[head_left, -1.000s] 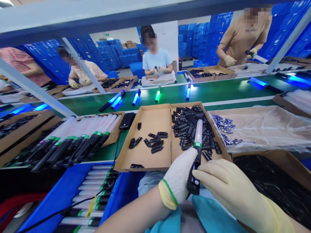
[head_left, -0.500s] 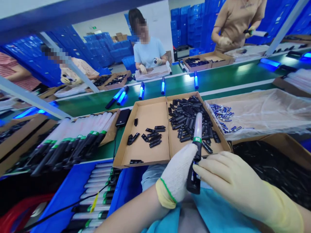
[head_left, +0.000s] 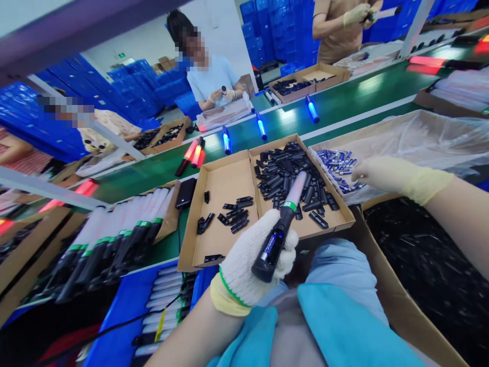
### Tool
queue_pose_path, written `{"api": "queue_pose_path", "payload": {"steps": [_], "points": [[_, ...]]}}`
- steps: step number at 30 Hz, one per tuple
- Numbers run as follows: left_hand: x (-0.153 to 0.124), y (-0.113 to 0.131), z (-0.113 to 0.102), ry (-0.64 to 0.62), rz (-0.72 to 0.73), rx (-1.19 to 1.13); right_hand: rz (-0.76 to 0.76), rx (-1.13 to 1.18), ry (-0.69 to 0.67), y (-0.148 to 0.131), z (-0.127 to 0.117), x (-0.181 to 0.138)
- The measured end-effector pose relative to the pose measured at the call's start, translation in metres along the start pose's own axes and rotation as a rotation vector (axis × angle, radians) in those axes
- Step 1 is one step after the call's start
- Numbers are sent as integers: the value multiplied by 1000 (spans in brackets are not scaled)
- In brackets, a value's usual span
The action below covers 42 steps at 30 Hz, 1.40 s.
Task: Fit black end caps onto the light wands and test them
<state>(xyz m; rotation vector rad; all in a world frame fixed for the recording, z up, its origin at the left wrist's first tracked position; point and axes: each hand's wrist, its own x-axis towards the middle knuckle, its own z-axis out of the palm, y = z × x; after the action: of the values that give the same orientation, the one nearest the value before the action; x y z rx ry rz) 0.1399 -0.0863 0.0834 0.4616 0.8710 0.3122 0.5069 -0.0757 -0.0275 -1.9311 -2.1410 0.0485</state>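
My left hand (head_left: pixel 254 255), in a white knit glove over a yellow one, is wrapped round a light stick (head_left: pixel 280 224) with a clear tube, green band and black handle. The handle's battery compartment faces up, open, and a blue battery (head_left: pixel 270 246) shows in it. My right hand (head_left: pixel 376 172), in a pale yellow glove, is at the loose blue-and-silver batteries (head_left: pixel 336 162) in the plastic-lined tray (head_left: pixel 405 140). Its fingers are bent and bunched together; whether a battery is between them is hidden. Black plastic covers (head_left: pixel 284 165) fill the right half of a cardboard box (head_left: pixel 214 178).
A box of black parts (head_left: pixel 424 265) stands at right. Light sticks (head_left: pixel 118 224) lie in rows at left, with more in a blue crate (head_left: pixel 110 311). Behind runs a green conveyor belt (head_left: pixel 336 109) with lit sticks (head_left: pixel 262 126). Co-workers (head_left: pixel 214 76) sit or stand across it.
My right hand has left the light stick and moved right to the batteries. My left hand has shifted left with the stick, now tilted. Some lit sticks went from blue to red.
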Motion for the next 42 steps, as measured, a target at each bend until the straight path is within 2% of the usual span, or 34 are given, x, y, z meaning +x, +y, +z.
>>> {"api": "queue_pose_path", "payload": {"steps": [3, 6, 8, 11, 13, 15, 16, 18, 19, 21, 23, 25, 28, 33, 36, 38, 40, 42], "points": [[-4, -1, 0, 2, 38, 8, -42, 90, -67, 14, 19, 15], [-3, -4, -1, 18, 71, 17, 3, 294, -120, 15, 30, 20], [0, -7, -5, 17, 96, 25, 45, 333, -151, 17, 29, 22], [7, -14, -12, 28, 205, 20, 68, 198, -119, 8, 12, 21], [13, -18, -16, 51, 289, 1, 112, 205, 32, -22, -8, 13], [19, -21, -20, 81, 350, -47, 195, 377, 219, -73, -28, -2], [23, -23, -20, 93, 374, -74, 230, 498, 247, -104, -37, -12], [28, -24, -22, 104, 402, -126, 250, 738, 210, -166, -46, -31], [29, -25, -23, 107, 431, -141, 210, 840, 161, -194, -47, -38], [29, -26, -29, 116, 538, -114, 150, 915, 120, -235, -44, -46], [26, -26, -39, 150, 678, -35, 69, 850, 163, -258, -36, -45], [20, -27, -52, 191, 765, 24, -35, 729, 236, -268, -27, -38], [12, -28, -69, 234, 762, -35, -186, 578, 271, -277, -17, -27], [1, -25, -84, 290, 733, -202, -370, 408, 230, -303, -8, -22], [-9, -12, -99, 216, 681, -356, -462, 448, 208, -309, -3, -11], [-19, 4, -115, 187, 668, -418, -430, 456, 203, -306, 4, 8], [-31, 21, -134, 251, 670, -478, -361, 380, 108, -302, 18, 35], [-45, 34, -150, 318, 661, -552, -347, 221, -93, -302, 37, 63]]}}
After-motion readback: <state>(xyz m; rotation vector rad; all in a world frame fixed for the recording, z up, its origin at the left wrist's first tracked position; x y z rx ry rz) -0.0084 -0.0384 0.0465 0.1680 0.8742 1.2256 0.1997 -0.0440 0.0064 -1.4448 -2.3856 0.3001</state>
